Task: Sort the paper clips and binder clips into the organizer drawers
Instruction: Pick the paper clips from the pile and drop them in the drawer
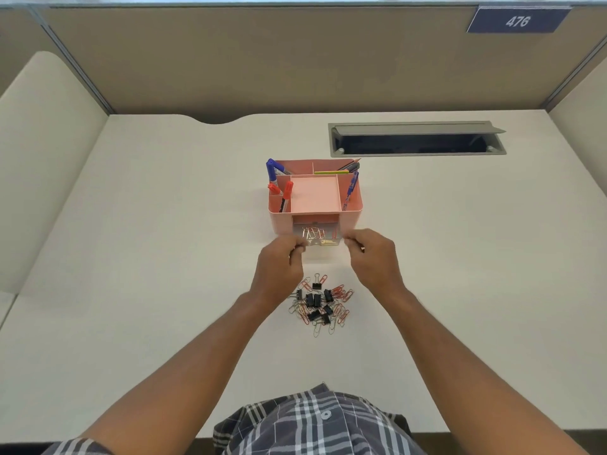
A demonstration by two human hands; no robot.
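A pink organizer [315,195] stood on the white desk [131,257], and everything else is placed here by reference to it. From the organizer's front face a clear drawer [320,238] was pulled out toward the person, with several paper clips [313,232] lying inside it. The left hand [279,261] was at the drawer's left front corner, fingers curled and pinching there, and the right hand [371,254] was at the right front corner, thumb and fingers likewise curled in a pinch on the drawer's edge (the clear plastic makes the exact contact hard to see).

On the desk just in front of the organizer, between the two forearms, lay a mixed pile [320,303] of black binder clips [312,299] and red and silvery loose paper clips [341,315], tangled together and touching.

In the organizer's upper compartments, blue markers [272,170] and red markers [285,192] leaned at the left side, and a blue pen [351,187] at the right; the wide middle tray held nothing visible. Behind the organizer and to its right, a grey cable hatch [417,139] was set into the desk with its lid raised. Farther behind, on the partition wall, a blue plate [518,20] read 476. The person's plaid shirt [315,421] showed at the desk's near edge.
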